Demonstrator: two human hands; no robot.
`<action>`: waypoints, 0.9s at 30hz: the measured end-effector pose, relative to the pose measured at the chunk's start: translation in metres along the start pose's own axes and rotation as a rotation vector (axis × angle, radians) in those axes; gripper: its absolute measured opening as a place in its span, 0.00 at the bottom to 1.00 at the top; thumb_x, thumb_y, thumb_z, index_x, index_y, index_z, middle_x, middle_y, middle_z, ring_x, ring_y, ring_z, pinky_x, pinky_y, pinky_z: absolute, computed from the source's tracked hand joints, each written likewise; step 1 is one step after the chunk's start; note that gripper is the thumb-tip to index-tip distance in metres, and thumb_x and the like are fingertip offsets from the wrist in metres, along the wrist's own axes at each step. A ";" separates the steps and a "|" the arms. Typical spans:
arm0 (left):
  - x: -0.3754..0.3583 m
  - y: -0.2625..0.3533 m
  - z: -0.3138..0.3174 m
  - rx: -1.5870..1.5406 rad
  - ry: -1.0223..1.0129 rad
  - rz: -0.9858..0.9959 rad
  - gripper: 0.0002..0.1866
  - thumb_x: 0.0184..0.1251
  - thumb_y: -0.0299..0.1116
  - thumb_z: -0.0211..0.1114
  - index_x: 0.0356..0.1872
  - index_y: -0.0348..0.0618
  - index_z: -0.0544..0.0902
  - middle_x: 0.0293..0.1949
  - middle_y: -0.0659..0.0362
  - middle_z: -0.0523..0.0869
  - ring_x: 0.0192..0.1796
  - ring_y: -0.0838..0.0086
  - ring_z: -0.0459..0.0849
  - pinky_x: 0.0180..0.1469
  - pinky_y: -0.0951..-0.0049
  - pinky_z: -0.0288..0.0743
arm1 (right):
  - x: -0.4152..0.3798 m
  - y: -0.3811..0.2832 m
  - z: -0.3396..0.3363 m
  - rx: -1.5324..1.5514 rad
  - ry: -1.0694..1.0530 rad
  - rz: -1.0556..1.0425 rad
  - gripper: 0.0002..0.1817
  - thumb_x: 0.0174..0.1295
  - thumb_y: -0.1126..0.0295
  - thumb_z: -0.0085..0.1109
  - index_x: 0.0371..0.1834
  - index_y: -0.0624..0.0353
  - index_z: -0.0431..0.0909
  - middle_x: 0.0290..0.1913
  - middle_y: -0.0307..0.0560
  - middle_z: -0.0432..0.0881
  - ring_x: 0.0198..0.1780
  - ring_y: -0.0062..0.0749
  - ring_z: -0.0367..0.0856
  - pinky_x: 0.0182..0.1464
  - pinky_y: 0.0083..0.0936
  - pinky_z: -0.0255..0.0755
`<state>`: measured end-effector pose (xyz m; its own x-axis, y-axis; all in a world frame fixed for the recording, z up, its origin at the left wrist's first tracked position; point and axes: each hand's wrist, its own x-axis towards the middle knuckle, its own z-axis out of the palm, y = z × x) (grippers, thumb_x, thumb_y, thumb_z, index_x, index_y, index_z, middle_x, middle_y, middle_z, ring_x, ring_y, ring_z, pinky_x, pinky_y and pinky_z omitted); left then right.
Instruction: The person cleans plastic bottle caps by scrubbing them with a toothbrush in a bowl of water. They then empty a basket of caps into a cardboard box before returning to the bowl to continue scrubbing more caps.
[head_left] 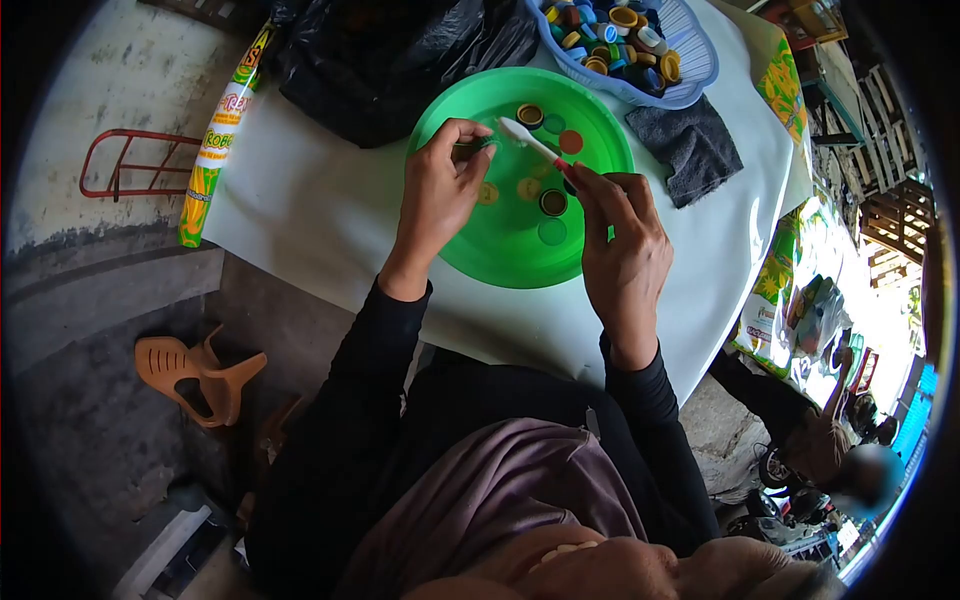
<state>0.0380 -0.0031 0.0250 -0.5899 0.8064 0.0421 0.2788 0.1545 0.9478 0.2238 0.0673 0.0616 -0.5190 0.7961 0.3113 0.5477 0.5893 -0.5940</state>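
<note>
A green basin (480, 250) stands on the white-covered table, with several bottle caps lying in it. Among them are an orange cap (571, 141), a green cap (552, 232) and a dark gold-rimmed cap (530, 116). My left hand (432, 195), over the basin's left side, pinches a small green bottle cap (487, 142) between thumb and fingers, which partly cover it. Over the right side, my right hand (627, 235) is closed around the red-and-white handle of a toothbrush (530, 138). The white bristle head points left, close to the pinched cap.
Behind the basin, a light-blue basket (690, 75) holds many mixed caps. A dark grey cloth (690, 150) lies to its right. The black plastic bag (370, 70) fills the back left. An orange plastic chair (205, 375) is on the floor; another person (810, 435) is at far right.
</note>
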 end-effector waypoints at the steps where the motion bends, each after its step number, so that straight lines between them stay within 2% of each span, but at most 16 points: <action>1: 0.001 -0.005 0.001 -0.019 0.005 0.023 0.09 0.70 0.20 0.65 0.49 0.34 0.80 0.43 0.56 0.87 0.42 0.80 0.85 0.43 0.80 0.78 | -0.003 0.000 0.002 0.029 -0.043 0.011 0.12 0.65 0.70 0.65 0.50 0.45 0.88 0.40 0.38 0.82 0.38 0.40 0.85 0.34 0.35 0.76; 5: 0.003 -0.014 0.003 -0.110 0.016 0.070 0.10 0.69 0.18 0.65 0.48 0.33 0.78 0.43 0.53 0.87 0.42 0.77 0.88 0.43 0.78 0.81 | -0.002 0.008 0.003 -0.046 -0.055 0.045 0.10 0.67 0.70 0.64 0.50 0.47 0.88 0.40 0.39 0.83 0.35 0.37 0.86 0.36 0.32 0.76; 9: 0.002 -0.008 0.003 -0.097 0.008 0.049 0.11 0.69 0.17 0.64 0.50 0.33 0.78 0.43 0.55 0.85 0.43 0.79 0.86 0.46 0.78 0.80 | 0.009 0.009 0.004 -0.054 -0.011 -0.003 0.11 0.65 0.70 0.65 0.49 0.46 0.88 0.41 0.40 0.82 0.40 0.39 0.84 0.36 0.35 0.76; 11: 0.002 -0.008 0.003 -0.048 0.016 0.089 0.11 0.69 0.17 0.64 0.50 0.33 0.78 0.43 0.55 0.85 0.43 0.79 0.86 0.46 0.78 0.79 | 0.009 0.017 0.013 -0.167 -0.082 -0.155 0.16 0.59 0.75 0.62 0.47 0.44 0.89 0.40 0.39 0.81 0.39 0.38 0.82 0.36 0.35 0.78; 13: 0.002 -0.011 0.005 -0.002 0.025 0.142 0.11 0.68 0.17 0.65 0.50 0.34 0.78 0.43 0.54 0.86 0.42 0.77 0.87 0.45 0.76 0.80 | 0.009 0.020 0.016 -0.192 -0.124 -0.215 0.17 0.57 0.75 0.60 0.47 0.44 0.89 0.39 0.40 0.80 0.38 0.39 0.82 0.36 0.35 0.78; 14: 0.003 -0.014 0.005 0.023 0.026 0.173 0.11 0.67 0.18 0.66 0.49 0.34 0.78 0.42 0.52 0.87 0.41 0.75 0.88 0.43 0.75 0.81 | 0.013 0.014 0.012 -0.109 -0.191 -0.131 0.17 0.58 0.75 0.59 0.47 0.44 0.89 0.39 0.40 0.80 0.39 0.38 0.82 0.37 0.35 0.78; 15: 0.003 -0.017 0.004 0.049 0.029 0.204 0.11 0.67 0.19 0.66 0.49 0.34 0.78 0.41 0.51 0.88 0.40 0.73 0.89 0.42 0.73 0.82 | 0.015 0.012 0.011 -0.116 -0.158 -0.140 0.17 0.58 0.75 0.59 0.47 0.44 0.89 0.39 0.41 0.80 0.39 0.38 0.82 0.37 0.35 0.78; 17: 0.004 -0.019 0.004 0.013 0.037 0.174 0.12 0.67 0.18 0.66 0.49 0.34 0.78 0.43 0.52 0.87 0.41 0.75 0.88 0.41 0.75 0.81 | 0.016 0.015 0.014 -0.129 -0.089 -0.161 0.17 0.58 0.75 0.59 0.48 0.44 0.89 0.39 0.41 0.80 0.39 0.38 0.82 0.37 0.35 0.78; 19: 0.004 -0.019 0.003 -0.039 0.014 0.110 0.12 0.67 0.17 0.65 0.50 0.34 0.77 0.45 0.54 0.86 0.44 0.78 0.87 0.43 0.79 0.79 | 0.013 0.022 0.016 -0.164 -0.132 -0.212 0.18 0.57 0.75 0.61 0.49 0.44 0.89 0.39 0.41 0.79 0.39 0.38 0.82 0.37 0.35 0.79; 21: 0.008 -0.022 0.002 -0.033 0.028 0.119 0.12 0.67 0.18 0.66 0.49 0.34 0.77 0.44 0.53 0.86 0.42 0.76 0.87 0.42 0.77 0.80 | 0.012 0.020 0.011 -0.151 -0.143 -0.222 0.18 0.56 0.74 0.62 0.49 0.43 0.89 0.39 0.41 0.79 0.39 0.38 0.82 0.37 0.35 0.79; 23: 0.010 -0.032 0.004 -0.113 0.044 0.140 0.12 0.66 0.21 0.68 0.48 0.34 0.77 0.41 0.52 0.86 0.38 0.74 0.88 0.39 0.74 0.80 | 0.013 0.011 0.001 -0.105 -0.030 -0.165 0.17 0.59 0.73 0.63 0.50 0.43 0.89 0.38 0.41 0.80 0.38 0.39 0.83 0.35 0.35 0.78; 25: 0.009 -0.027 0.003 -0.090 0.009 0.115 0.12 0.66 0.20 0.68 0.48 0.34 0.76 0.42 0.52 0.86 0.40 0.74 0.88 0.39 0.74 0.81 | 0.013 0.006 -0.007 -0.068 0.076 -0.115 0.15 0.61 0.73 0.63 0.50 0.43 0.88 0.38 0.40 0.80 0.38 0.39 0.84 0.34 0.35 0.77; 27: 0.010 -0.032 0.005 -0.098 -0.007 0.145 0.13 0.66 0.20 0.68 0.48 0.33 0.76 0.42 0.52 0.86 0.41 0.74 0.88 0.40 0.74 0.81 | 0.005 0.002 -0.009 0.020 0.061 -0.120 0.14 0.63 0.72 0.63 0.50 0.43 0.88 0.39 0.40 0.81 0.39 0.39 0.84 0.33 0.35 0.77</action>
<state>0.0268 0.0029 -0.0065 -0.5439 0.8199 0.1787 0.2852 -0.0196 0.9583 0.2279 0.0741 0.0684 -0.5383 0.7275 0.4253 0.4706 0.6782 -0.5645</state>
